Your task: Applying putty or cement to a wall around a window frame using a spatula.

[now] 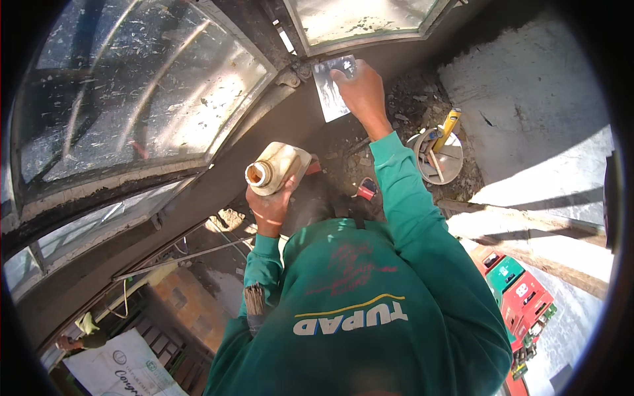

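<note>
My left hand [267, 208] is wrapped round a cream plastic jug [284, 165], its mouth uncapped and orange-brown inside. My right hand [362, 96] grips a thin rectangular pale grey sheet [328, 92] with whitish smears, held up beside the window frame's lower corner. A worn paintbrush [254, 302] shows bristles-up beside my left forearm. To the left and above are window panes [152, 92] spattered with paint, in dark frames.
A round bucket [449, 165] holding tools and a yellow tube stands on rubble at right, beside a pale concrete surface [515, 99]. Lower right are wooden boards [561, 257] and red and green crate-like items [525, 303]. A printed white sheet [125, 366] and cables [178, 264] lie lower left.
</note>
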Action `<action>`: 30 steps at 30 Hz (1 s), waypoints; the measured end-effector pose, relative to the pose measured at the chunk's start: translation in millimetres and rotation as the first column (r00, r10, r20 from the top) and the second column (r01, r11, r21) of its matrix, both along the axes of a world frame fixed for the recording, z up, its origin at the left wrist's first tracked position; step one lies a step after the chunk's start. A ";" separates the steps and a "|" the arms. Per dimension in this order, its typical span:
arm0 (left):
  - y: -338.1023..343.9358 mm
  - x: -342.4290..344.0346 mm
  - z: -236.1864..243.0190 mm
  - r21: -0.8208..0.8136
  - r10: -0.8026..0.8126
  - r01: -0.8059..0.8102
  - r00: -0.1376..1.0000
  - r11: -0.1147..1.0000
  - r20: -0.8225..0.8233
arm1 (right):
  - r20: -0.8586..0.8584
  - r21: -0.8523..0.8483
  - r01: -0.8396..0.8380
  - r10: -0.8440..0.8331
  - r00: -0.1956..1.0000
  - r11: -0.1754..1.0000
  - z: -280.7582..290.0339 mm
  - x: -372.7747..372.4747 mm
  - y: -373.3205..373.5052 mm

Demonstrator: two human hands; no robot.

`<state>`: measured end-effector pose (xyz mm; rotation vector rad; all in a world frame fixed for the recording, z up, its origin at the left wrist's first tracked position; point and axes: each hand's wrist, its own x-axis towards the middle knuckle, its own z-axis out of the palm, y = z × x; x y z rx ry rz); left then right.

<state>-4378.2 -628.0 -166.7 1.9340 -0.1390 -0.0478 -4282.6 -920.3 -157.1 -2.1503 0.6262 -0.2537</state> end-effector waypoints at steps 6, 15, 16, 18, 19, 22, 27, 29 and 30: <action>-4.9 1.8 11.5 -0.033 -0.084 0.087 0.993 0.996 0.087 | -0.083 0.085 -0.002 0.010 0.996 0.996 12.2 5.3 3.3; -6.7 -2.7 26.4 -0.033 -0.085 0.087 0.995 0.996 0.058 | -0.053 0.135 0.052 -0.045 0.998 0.989 9.7 0.3 7.3; -8.6 -4.2 29.1 -0.052 -0.084 0.086 0.996 0.995 0.028 | -0.045 0.137 0.065 -0.060 0.997 0.988 11.1 -3.0 4.4; -12.8 -5.0 31.8 -0.018 -0.096 0.096 0.995 0.995 0.007 | -0.087 0.106 -0.045 0.055 0.995 0.993 15.1 -10.3 -4.8; -15.3 -3.7 31.4 0.015 -0.089 0.089 0.996 0.996 -0.020 | -0.039 0.111 -0.030 0.035 0.999 0.993 26.9 -19.3 -10.8; -30.2 -4.8 32.7 -0.047 -0.109 0.109 0.994 0.993 0.000 | 0.112 0.168 -0.111 0.093 0.989 0.980 81.4 -70.1 -28.9; -20.4 -16.9 23.8 0.131 -0.007 0.006 1.000 0.991 0.005 | 0.336 0.174 -0.705 0.631 0.699 0.688 245.9 -184.1 -15.8; -28.9 -23.4 5.2 0.180 -0.039 0.035 0.999 0.983 0.020 | 0.340 0.062 -0.839 0.779 0.526 0.540 299.0 -210.4 -16.7; -34.3 -24.3 -4.5 0.207 -0.065 0.060 0.998 0.976 0.019 | 0.347 -0.023 -0.857 0.808 0.475 0.514 316.3 -221.1 -14.4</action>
